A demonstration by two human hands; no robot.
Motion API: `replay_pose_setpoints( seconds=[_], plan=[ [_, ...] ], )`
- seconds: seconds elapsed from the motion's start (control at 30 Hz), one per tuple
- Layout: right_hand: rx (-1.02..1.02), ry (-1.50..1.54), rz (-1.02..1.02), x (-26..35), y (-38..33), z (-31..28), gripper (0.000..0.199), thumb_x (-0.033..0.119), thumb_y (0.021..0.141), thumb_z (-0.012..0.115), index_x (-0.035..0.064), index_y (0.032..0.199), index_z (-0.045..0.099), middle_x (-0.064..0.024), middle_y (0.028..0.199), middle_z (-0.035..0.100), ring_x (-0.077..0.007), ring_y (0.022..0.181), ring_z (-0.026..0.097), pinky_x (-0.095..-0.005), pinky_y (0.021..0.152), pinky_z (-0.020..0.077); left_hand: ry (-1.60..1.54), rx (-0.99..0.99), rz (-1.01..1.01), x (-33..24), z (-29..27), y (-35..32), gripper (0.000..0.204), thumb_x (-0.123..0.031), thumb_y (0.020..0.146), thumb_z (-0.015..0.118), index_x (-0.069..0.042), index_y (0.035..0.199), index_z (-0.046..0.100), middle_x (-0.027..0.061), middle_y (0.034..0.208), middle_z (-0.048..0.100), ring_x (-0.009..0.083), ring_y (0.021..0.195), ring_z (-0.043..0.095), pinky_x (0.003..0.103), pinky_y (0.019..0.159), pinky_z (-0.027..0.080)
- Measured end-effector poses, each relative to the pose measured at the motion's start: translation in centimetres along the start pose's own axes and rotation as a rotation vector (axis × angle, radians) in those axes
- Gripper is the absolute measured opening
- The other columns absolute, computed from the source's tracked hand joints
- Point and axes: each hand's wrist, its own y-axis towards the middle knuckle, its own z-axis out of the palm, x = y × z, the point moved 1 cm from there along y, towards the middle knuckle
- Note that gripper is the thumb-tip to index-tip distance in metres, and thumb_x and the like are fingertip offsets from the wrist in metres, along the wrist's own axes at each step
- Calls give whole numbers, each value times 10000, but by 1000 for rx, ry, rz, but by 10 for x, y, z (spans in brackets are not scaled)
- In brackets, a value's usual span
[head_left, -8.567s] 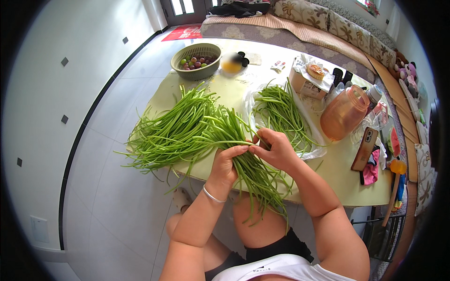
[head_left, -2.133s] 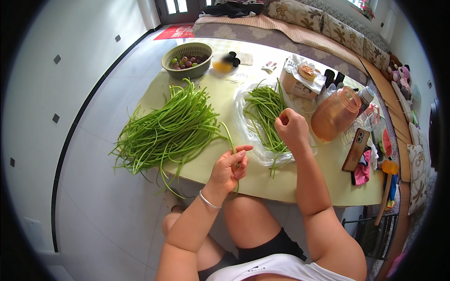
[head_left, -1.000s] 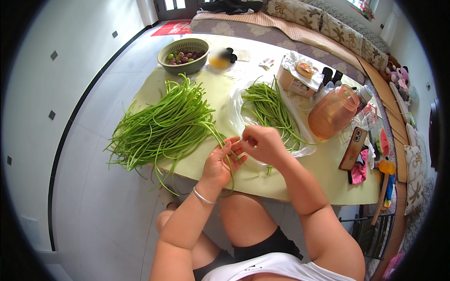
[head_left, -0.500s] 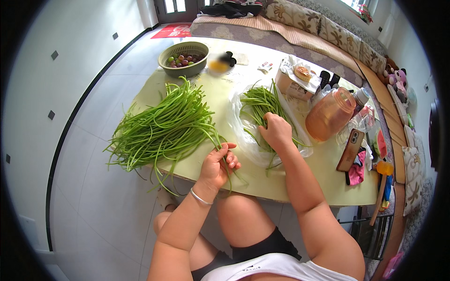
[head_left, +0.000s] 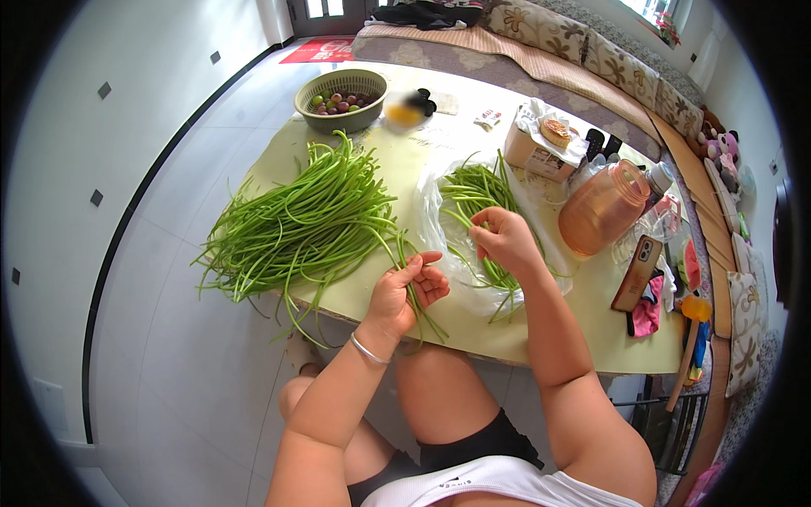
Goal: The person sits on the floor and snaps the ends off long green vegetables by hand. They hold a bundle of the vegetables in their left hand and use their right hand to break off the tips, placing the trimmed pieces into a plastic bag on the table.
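Observation:
A big heap of long green vegetable stems (head_left: 296,224) lies on the left of the table, some hanging over its front edge. My left hand (head_left: 405,291), a silver bangle on its wrist, holds a few stems between thumb and palm; its other fingers are loosely curled. More stems (head_left: 480,190) lie inside an open clear plastic bag (head_left: 431,221) at the table's middle. Over that bag, my right hand (head_left: 508,241) is pinched, with a green stem at its fingertips. Exactly what sits between those fingers is partly hidden.
On the pale yellow table (head_left: 380,304), a colander (head_left: 338,118) of grapes stands at the far left. A boxed item (head_left: 541,152), an orange-pink jug (head_left: 601,211) and a phone (head_left: 638,272) crowd the right. A patterned sofa (head_left: 507,72) stands behind.
My right hand has lifted slightly off the stems in the bag, its fingertips now pinched. My left hand still holds its stems, and its fingers have shifted a little. The whole view has shifted slightly.

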Motion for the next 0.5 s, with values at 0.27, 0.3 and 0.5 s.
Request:
replay_pose_setpoints(
  seconds=[0.27, 0.3, 0.5],
  plan=[
    [-151, 271, -183, 7, -8, 4, 81, 48, 865, 607, -30, 843, 596, 1, 633, 570, -61, 528, 529, -220, 473, 405, -8, -122, 80, 3, 9, 6, 411, -212, 1019, 395, 49, 1336, 419, 194, 1425, 421, 318, 1340, 404, 445, 1090, 381],
    [-189, 287, -199, 9, -9, 2, 79, 45, 866, 603, -28, 838, 593, 5, 631, 566, -60, 528, 527, -219, 472, 404, -10, -149, 105, 3, 10, 6, 413, -209, 1020, 390, 50, 1340, 412, 197, 1431, 412, 316, 1347, 394, 447, 1093, 377],
    [-92, -142, -487, 23, -20, 5, 62, 22, 766, 630, 18, 815, 591, -65, 583, 511, -112, 496, 450, -275, 489, 410, -50, -72, 83, 2, 9, 6, 411, -185, 1015, 393, 46, 1355, 394, 206, 1384, 466, 319, 1299, 452, 457, 1091, 372]
  ],
)
